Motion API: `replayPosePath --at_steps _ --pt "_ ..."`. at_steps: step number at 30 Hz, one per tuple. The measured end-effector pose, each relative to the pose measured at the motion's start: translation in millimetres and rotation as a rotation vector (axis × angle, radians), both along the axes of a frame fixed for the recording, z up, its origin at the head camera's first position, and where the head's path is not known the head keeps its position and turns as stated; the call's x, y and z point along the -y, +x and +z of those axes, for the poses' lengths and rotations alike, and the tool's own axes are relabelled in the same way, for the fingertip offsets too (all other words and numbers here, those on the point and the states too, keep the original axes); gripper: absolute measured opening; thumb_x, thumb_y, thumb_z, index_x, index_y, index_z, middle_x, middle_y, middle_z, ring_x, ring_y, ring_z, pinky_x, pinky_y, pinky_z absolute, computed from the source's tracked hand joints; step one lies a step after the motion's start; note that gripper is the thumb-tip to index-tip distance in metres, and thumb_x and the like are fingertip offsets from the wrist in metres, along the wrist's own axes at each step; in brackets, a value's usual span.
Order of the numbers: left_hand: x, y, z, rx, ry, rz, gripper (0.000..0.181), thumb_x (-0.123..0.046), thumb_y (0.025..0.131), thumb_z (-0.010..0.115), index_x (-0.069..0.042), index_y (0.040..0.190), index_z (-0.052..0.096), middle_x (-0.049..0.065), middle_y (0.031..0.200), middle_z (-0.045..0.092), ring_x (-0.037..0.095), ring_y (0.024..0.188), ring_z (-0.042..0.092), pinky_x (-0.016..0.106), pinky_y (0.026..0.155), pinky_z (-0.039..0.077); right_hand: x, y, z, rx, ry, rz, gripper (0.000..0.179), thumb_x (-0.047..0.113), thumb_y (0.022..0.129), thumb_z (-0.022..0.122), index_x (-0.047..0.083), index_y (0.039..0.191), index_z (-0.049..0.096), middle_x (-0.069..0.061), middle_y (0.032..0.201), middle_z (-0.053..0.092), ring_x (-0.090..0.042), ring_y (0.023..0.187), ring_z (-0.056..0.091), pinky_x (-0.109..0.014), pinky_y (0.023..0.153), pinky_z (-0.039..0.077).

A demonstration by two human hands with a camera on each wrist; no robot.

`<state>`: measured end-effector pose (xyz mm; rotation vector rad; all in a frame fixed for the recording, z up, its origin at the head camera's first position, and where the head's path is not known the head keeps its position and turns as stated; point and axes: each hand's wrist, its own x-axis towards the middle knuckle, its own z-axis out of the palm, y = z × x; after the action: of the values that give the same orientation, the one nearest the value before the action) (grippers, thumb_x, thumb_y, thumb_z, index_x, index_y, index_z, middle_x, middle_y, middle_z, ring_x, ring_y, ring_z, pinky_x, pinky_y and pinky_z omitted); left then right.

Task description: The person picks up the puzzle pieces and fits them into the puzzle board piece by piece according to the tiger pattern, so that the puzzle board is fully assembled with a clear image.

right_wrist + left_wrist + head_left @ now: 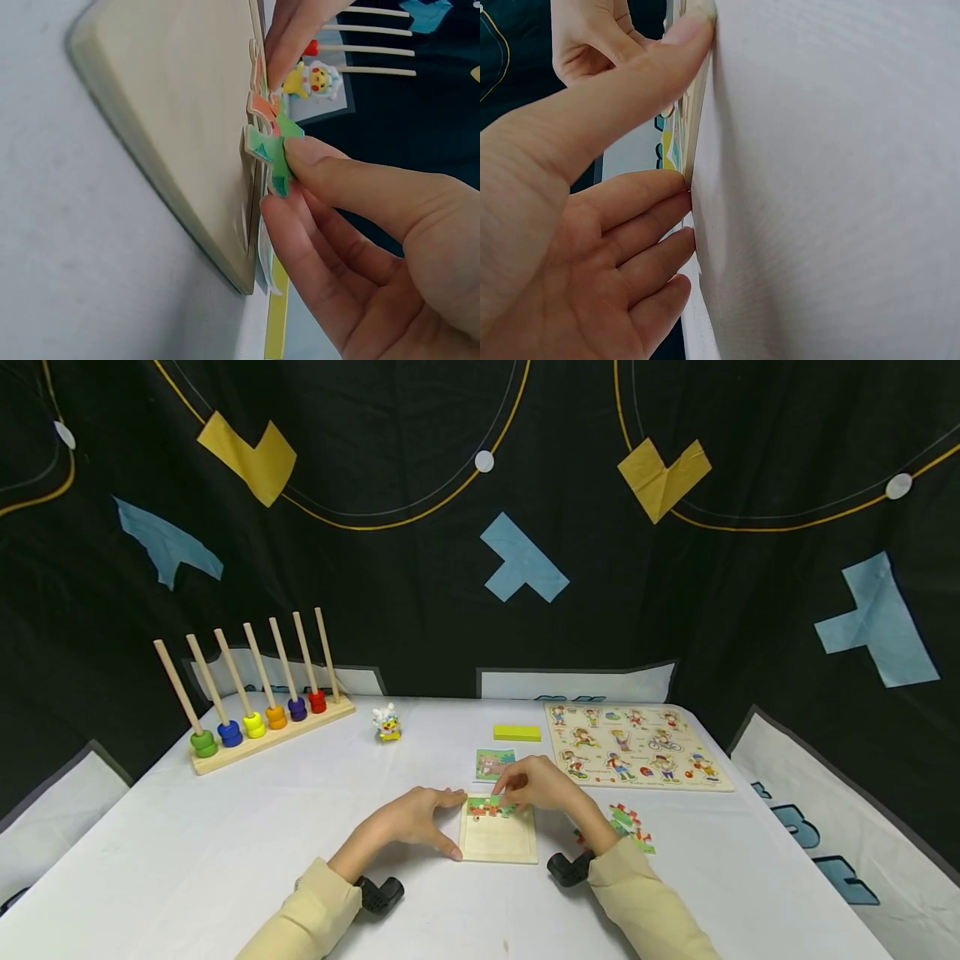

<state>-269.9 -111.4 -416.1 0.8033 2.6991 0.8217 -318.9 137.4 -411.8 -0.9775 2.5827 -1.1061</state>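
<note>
A small square wooden puzzle tray (498, 843) lies on the table before me, with a few joined green and red jigsaw pieces along its far edge. My left hand (412, 817) rests at the tray's left side, its thumb touching the near corner and its index finger the far one. Over the tray's far right part, my right hand (536, 782) pinches a green jigsaw piece (268, 152) between thumb and fingers. That piece is at the row of placed pieces; whether it is seated I cannot tell. Several loose jigsaw pieces (630, 825) lie right of the tray, partly behind my right forearm.
Beyond the tray lies a small picture card (489, 763), with a yellow block (517, 733) behind it. A large picture puzzle board (637, 752) is at the back right. To the left stand a toy figure (387, 723) and a peg rack (277, 735) with coloured rings.
</note>
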Motion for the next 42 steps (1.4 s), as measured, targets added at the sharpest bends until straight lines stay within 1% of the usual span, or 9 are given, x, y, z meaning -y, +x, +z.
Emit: replayPosePath --at_steps 8,15,23,26,31,37,42 --pt "-0.1 -1.0 -0.6 0.002 -0.004 0.005 0.091 -0.034 0.063 0.090 0.002 0.137 0.051 0.014 0.144 0.046 0.034 0.135 0.039 0.048 0.111 0.030 3 -0.9 -0.1 -0.002 0.047 -0.045 0.006 0.004 0.084 0.073 0.007 0.088 0.074 0.002 0.070 0.065 -0.016 0.056 0.061 -0.020 0.050 0.046" --pt "-0.3 -1.1 -0.6 -0.005 0.002 -0.001 0.091 -0.033 0.063 0.090 0.003 0.137 0.050 0.016 0.144 0.046 0.035 0.135 0.039 0.049 0.111 0.030 7 -1.7 -2.0 0.004 0.050 -0.060 0.005 0.003 0.083 0.074 0.006 0.088 0.074 0.003 0.068 0.064 -0.014 0.055 0.060 -0.019 0.049 0.046" --pt "0.2 -1.5 -0.6 -0.014 0.005 -0.010 0.090 -0.033 0.064 0.090 0.004 0.136 0.051 0.017 0.143 0.046 0.037 0.135 0.039 0.050 0.111 0.030 9 -1.9 -3.3 -0.020 0.060 -0.055 0.004 0.006 0.084 0.074 0.006 0.087 0.074 0.004 0.066 0.063 -0.009 0.053 0.056 -0.017 0.049 0.040" --pt "0.3 -1.7 -0.7 -0.013 0.005 -0.013 0.090 -0.033 0.064 0.090 0.004 0.136 0.051 0.017 0.143 0.046 0.036 0.135 0.039 0.049 0.111 0.031 6 -0.8 -3.4 -0.044 0.064 -0.051 0.006 0.007 0.083 0.075 0.007 0.088 0.074 0.005 0.069 0.064 -0.007 0.057 0.055 -0.018 0.052 0.041" --pt "-0.1 -1.8 -1.4 -0.010 0.003 -0.014 0.091 -0.034 0.064 0.090 0.004 0.136 0.050 0.017 0.143 0.046 0.036 0.135 0.039 0.049 0.111 0.031 1 3.4 -4.0 -0.069 0.073 -0.031 0.013 0.007 0.079 0.079 0.009 0.090 0.073 0.006 0.078 0.067 -0.006 0.070 0.057 -0.020 0.062 0.047" --pt "-0.1 -1.3 -1.6 -0.005 -0.010 -0.004 0.092 -0.036 0.063 0.089 0.002 0.137 0.050 0.015 0.144 0.046 0.035 0.135 0.038 0.048 0.111 0.030 -2 6.6 -5.2 -0.061 0.053 -0.005 0.013 0.005 0.078 0.079 0.009 0.089 0.074 0.003 0.081 0.068 -0.008 0.071 0.058 -0.021 0.062 0.048" --pt "-0.2 -0.3 -0.7 0.004 -0.012 0.007 0.093 -0.036 0.062 0.090 0.001 0.138 0.050 0.015 0.145 0.045 0.035 0.136 0.038 0.049 0.111 0.030 -1 7.0 -5.0 -0.091 0.066 -0.008 0.017 0.005 0.077 0.080 0.008 0.092 0.074 0.002 0.080 0.066 -0.009 0.071 0.057 -0.022 0.062 0.048"
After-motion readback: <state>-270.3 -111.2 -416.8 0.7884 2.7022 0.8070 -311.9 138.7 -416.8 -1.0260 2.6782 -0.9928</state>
